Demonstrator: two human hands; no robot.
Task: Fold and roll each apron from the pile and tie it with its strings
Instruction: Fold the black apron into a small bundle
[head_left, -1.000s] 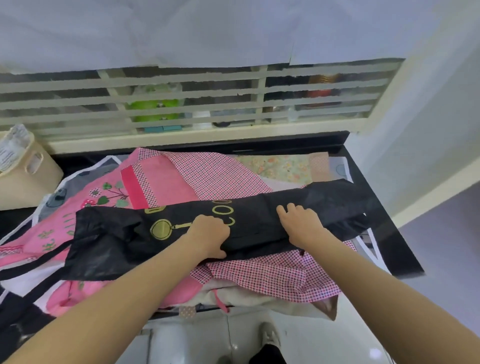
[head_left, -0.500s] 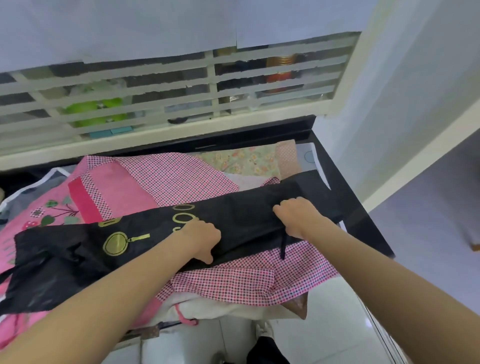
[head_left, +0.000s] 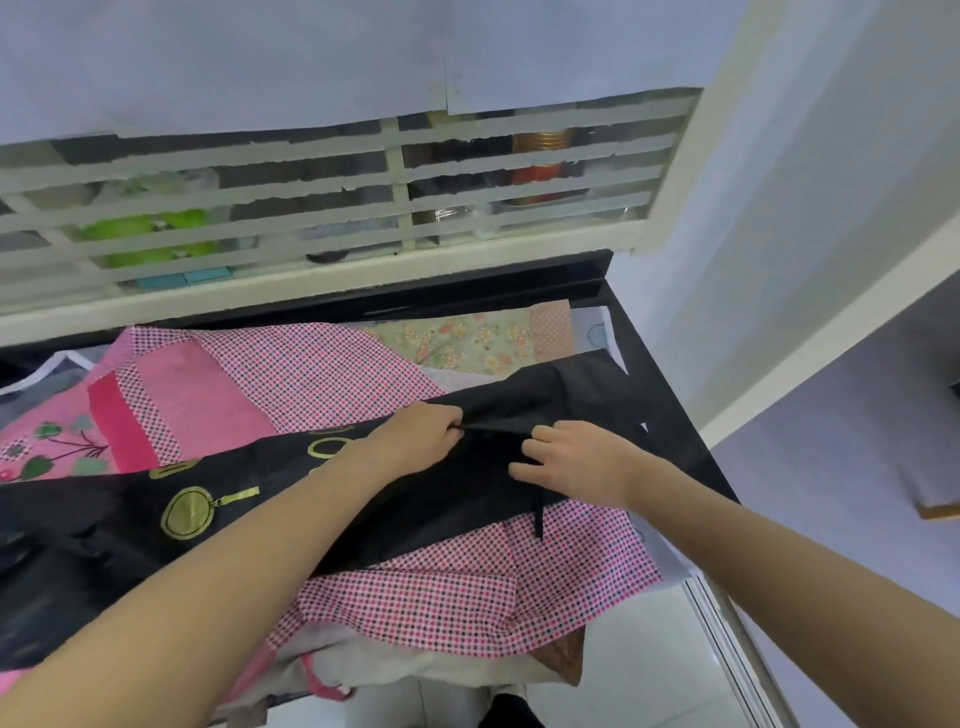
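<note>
Black apron (head_left: 218, 519), folded into a long band, lies across the pile on the bench (head_left: 670, 415); your left hand (head_left: 421, 439) pinches a fold, right hand (head_left: 576, 462) curls onto it. Thin, limp, probably slippery: grip the hemmed edge beside its string (head_left: 538, 512).

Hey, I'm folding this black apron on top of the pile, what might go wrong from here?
1. The black apron lies on loose pink checked fabric that overhangs the counter's front edge; tugging may drag the pile off.
2. A thin black string dangles below your right hand; it could get rolled inside, leaving nothing to tie with.
3. The left hand pinches only a small bit near the middle, so the far left end may bunch and roll unevenly.
</note>
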